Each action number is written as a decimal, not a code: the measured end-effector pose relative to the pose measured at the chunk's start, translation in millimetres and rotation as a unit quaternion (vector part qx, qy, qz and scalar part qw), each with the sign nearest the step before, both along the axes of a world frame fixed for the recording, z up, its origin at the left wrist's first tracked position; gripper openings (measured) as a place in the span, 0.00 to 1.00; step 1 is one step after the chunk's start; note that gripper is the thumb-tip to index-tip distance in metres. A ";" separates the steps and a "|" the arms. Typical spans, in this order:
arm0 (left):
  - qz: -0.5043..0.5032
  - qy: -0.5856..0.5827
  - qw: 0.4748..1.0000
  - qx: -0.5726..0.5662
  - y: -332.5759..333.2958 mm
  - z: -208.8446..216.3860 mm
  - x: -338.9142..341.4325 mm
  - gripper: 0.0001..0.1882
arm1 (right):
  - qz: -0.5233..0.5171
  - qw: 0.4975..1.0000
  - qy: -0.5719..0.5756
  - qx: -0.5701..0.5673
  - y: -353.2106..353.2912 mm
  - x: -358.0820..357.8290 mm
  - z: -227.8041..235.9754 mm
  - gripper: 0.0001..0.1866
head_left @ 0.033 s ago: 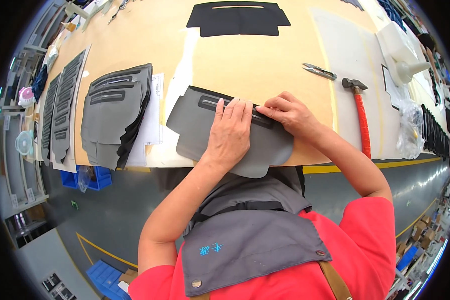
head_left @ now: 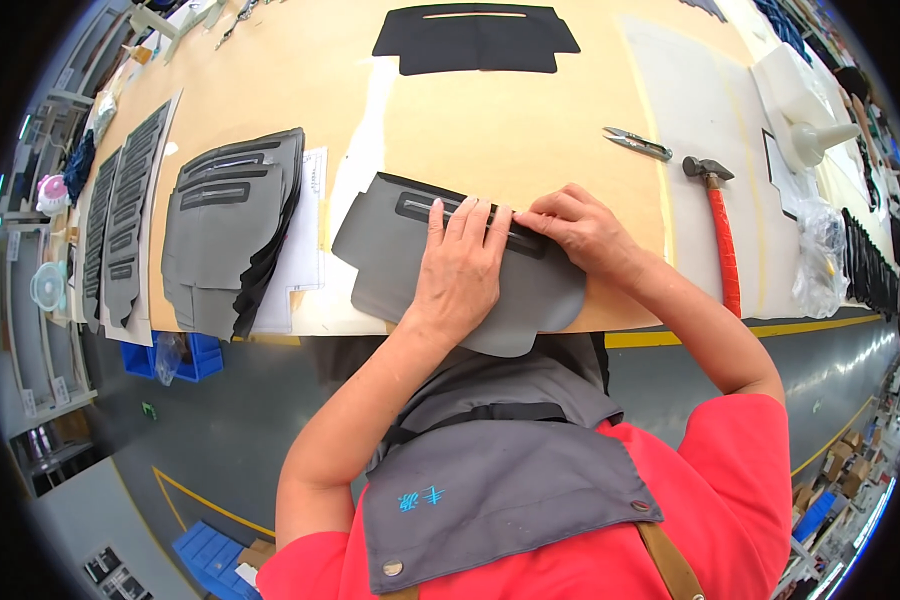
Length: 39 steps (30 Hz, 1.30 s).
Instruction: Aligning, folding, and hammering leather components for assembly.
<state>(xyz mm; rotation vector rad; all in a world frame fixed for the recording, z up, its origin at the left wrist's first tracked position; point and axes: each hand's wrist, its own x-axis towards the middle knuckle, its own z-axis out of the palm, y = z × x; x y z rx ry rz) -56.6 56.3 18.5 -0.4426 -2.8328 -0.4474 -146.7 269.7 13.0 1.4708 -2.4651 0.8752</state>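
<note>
A grey, leather-like panel (head_left: 400,255) with stepped corners lies tilted at the table's front edge, its lower part hanging over. Along its upper side runs a black strip (head_left: 410,206) framing a narrow slot that looks like a zipper opening. My left hand (head_left: 460,262) lies flat across the panel, fingers stretched and slightly apart, fingertips on the strip. At the strip's right end, my right hand (head_left: 585,232) is closed in a pinch, thumb and forefinger together. Whatever sits between those fingertips is hidden.
Left of the panel lies a stack of similar grey panels (head_left: 210,235), then slotted strips (head_left: 130,230). A black slotted panel (head_left: 475,45) lies at the far side. Thread snips (head_left: 638,143), a red-handled hammer (head_left: 722,235) and a clear plastic bag (head_left: 820,265) lie to the right.
My left fingers have spread slightly on the strip. Otherwise both hands and the panel stay in place.
</note>
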 end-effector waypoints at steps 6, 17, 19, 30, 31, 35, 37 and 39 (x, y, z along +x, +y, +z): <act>-0.014 0.020 1.000 -0.011 7.9 0.8 2.0 0.27 | -0.008 1.000 -0.021 0.003 12.7 5.8 2.5 0.22; -0.021 0.006 1.000 -0.013 16.1 -1.9 8.3 0.30 | -0.077 0.992 -0.097 -0.031 22.5 22.0 7.2 0.16; -0.028 0.005 0.999 -0.030 14.7 2.0 6.7 0.30 | -0.054 0.998 -0.040 -0.008 24.4 21.2 6.9 0.15; -0.028 0.000 0.998 -0.061 20.2 7.7 6.2 0.31 | -0.023 0.998 0.043 0.027 30.4 21.4 9.3 0.18; -0.029 0.006 0.998 -0.049 18.9 7.5 6.8 0.30 | -0.006 0.998 0.056 0.034 30.3 20.5 10.2 0.18; -0.054 -0.036 0.997 0.029 2.6 22.5 -7.1 0.27 | 0.013 0.997 0.052 0.049 30.2 -0.7 18.7 0.16; -0.003 -0.005 0.998 0.070 -16.9 28.5 -23.6 0.21 | 0.024 0.995 0.064 0.072 22.3 -20.7 32.1 0.15; 0.052 -0.014 0.993 0.102 -38.1 30.9 -37.0 0.17 | 0.036 0.994 0.082 0.060 7.1 -47.1 40.3 0.13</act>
